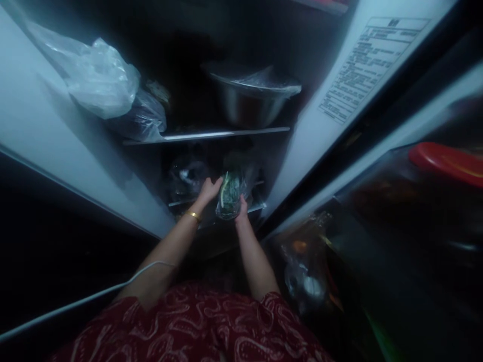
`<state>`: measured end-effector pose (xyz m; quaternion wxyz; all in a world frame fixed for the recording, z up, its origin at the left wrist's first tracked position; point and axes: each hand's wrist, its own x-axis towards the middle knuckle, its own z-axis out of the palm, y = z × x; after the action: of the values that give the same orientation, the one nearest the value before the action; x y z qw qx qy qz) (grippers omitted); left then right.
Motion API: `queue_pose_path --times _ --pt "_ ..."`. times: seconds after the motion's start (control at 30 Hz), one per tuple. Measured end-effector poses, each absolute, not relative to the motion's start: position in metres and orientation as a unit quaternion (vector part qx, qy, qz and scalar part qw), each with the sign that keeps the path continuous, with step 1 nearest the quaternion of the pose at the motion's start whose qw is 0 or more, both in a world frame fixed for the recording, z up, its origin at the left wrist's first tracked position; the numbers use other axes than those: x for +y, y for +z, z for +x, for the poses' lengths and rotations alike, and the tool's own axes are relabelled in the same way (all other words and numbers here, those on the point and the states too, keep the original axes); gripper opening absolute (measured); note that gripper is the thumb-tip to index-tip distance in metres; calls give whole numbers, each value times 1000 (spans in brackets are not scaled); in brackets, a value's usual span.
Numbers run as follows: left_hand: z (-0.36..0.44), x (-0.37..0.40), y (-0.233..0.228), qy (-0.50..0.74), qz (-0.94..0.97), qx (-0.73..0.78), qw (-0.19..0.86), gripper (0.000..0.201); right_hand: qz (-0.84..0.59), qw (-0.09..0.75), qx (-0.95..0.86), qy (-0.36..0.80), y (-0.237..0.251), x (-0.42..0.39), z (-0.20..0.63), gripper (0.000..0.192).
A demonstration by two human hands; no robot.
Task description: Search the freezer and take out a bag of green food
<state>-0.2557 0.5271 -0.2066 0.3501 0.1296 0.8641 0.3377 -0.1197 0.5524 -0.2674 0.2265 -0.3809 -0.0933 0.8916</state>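
Two bare hands inside an open, dim refrigerator. Right hand (pixel 241 208): closed around the lower end of a clear bag of green leaves (pixel 229 193), held upright in front of the lower shelf (pixel 256 207). Left hand (pixel 209 191): fingers curled on the upper left edge of the same bag, gold bangle (pixel 193 215) on the wrist. Upper shelf (pixel 206 136): one steel bowl (pixel 251 100) covered with plastic film at the right; one dark bag (pixel 141 118) and one pale crumpled plastic bag (pixel 100 78) at the left. Lower shelf, left of the hands: one dark wrapped bundle (pixel 184 178), contents too dim to tell. Right inner wall: printed label (pixel 372 65). Door at far right: red lid (pixel 447 162) in the door rack; bagged items (pixel 305 266) below, blurred
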Motion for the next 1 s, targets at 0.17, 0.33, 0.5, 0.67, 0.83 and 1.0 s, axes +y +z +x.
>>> queue_pose_path --times 0.17,0.33,0.5,0.67,0.83,1.0 --pt "-214 512 -210 402 213 797 397 49 -446 194 -83 870 -247 551 -83 38" --pt "-159 467 -171 294 429 743 422 57 -448 227 -123 856 -230 534 -33 43" --pt "-154 411 -130 382 521 667 371 37 -443 207 -168 856 -207 474 -3 55" --pt "-152 373 -131 417 318 690 499 98 -498 185 -278 800 -151 422 1 53" --pt "-116 338 -141 520 61 580 625 87 -614 213 -348 676 -90 384 35 32" --pt "-69 305 -123 474 -89 479 733 41 -631 387 -312 595 -21 342 134 20"
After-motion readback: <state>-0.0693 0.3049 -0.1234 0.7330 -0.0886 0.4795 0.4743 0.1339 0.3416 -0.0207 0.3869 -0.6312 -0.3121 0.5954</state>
